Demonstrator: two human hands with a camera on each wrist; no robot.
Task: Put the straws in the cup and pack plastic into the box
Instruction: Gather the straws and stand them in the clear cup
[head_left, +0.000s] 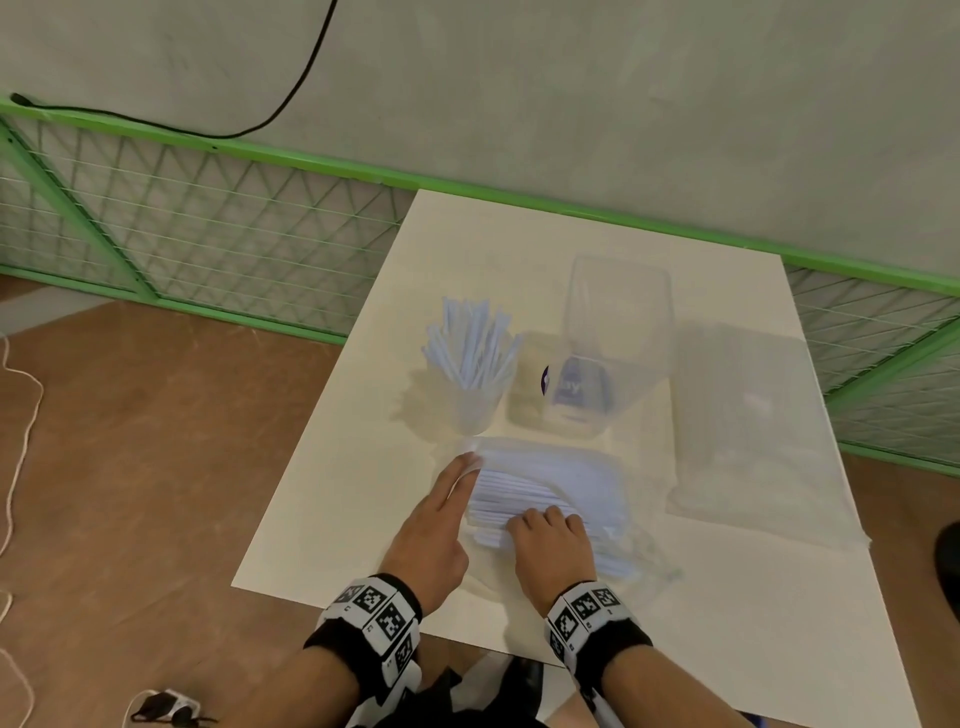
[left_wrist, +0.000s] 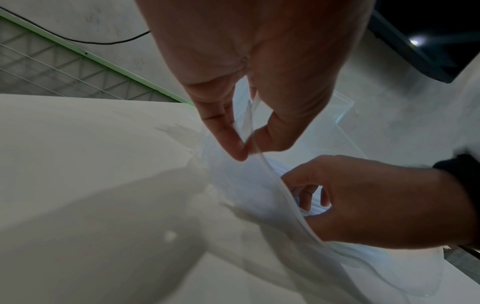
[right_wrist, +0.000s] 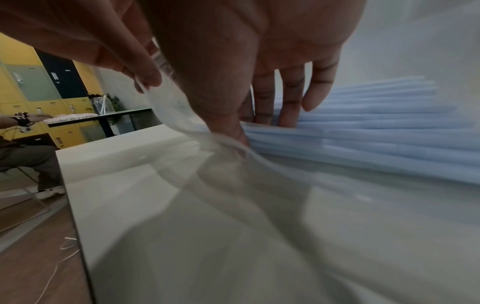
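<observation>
The left hand (left_wrist: 249, 67) pinches the mouth edge of the clear plastic bag (head_left: 597, 467) between thumb and forefinger, lifting it open. The right hand (head_left: 553, 551) reaches inside, fingers (right_wrist: 293, 96) curled over the bundle of straws (head_left: 519, 493), thumb at its near side. This looks like the step of drawing straws out; next calls for a firm grasp and a carry to the cup (head_left: 470, 400), already holding straws, just beyond on the table (head_left: 322, 499). The clear box (head_left: 613, 332) stands beside the cup. Both forearms angle forward, wrists low.

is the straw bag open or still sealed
Open: the left hand pinches one edge of the bag, and the right hand reaches inside.
</observation>
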